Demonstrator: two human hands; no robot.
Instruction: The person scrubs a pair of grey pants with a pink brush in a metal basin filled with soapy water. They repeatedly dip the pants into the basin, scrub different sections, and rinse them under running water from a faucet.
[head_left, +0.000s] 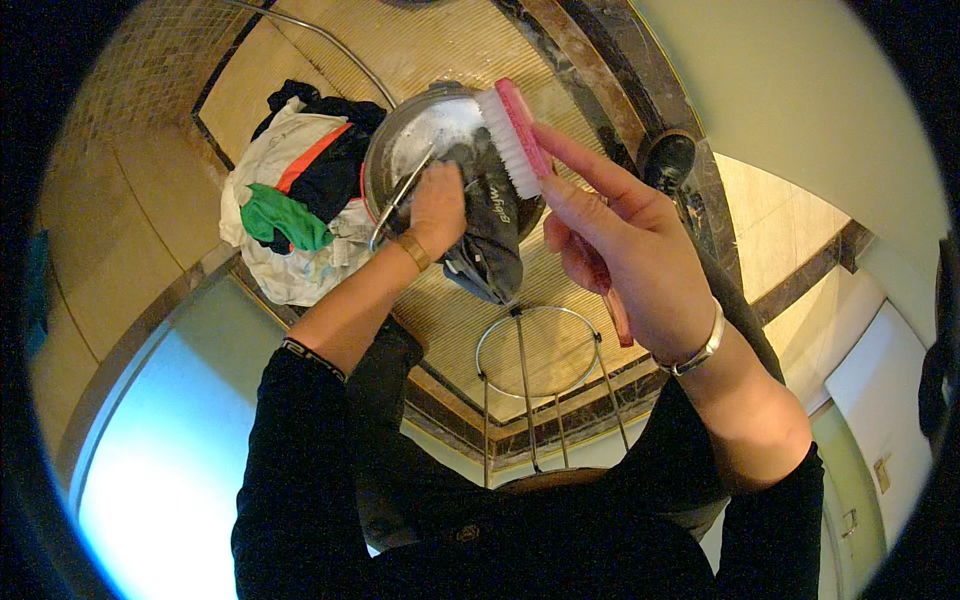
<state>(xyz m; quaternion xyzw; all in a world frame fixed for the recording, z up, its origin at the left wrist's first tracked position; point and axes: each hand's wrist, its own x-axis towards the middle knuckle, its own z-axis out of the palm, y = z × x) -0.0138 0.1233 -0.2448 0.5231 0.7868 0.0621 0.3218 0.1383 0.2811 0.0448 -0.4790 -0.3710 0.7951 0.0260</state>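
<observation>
My right hand holds a pink scrub brush with white bristles, raised over the right side of a round basin. Inside the basin lie white suds and a dark wet fabric item with pale lettering, part of it hanging over the near rim. My left hand presses down on the dark fabric at the basin's left side, its fingers bent and partly hidden. The basin's thin metal handle leans beside that hand.
Left of the basin is a pile of clothes, white, black and orange, with a green cloth on top. A metal ring stand is close before me. A metal hose crosses the ribbed floor beyond. Marble edging runs along the right.
</observation>
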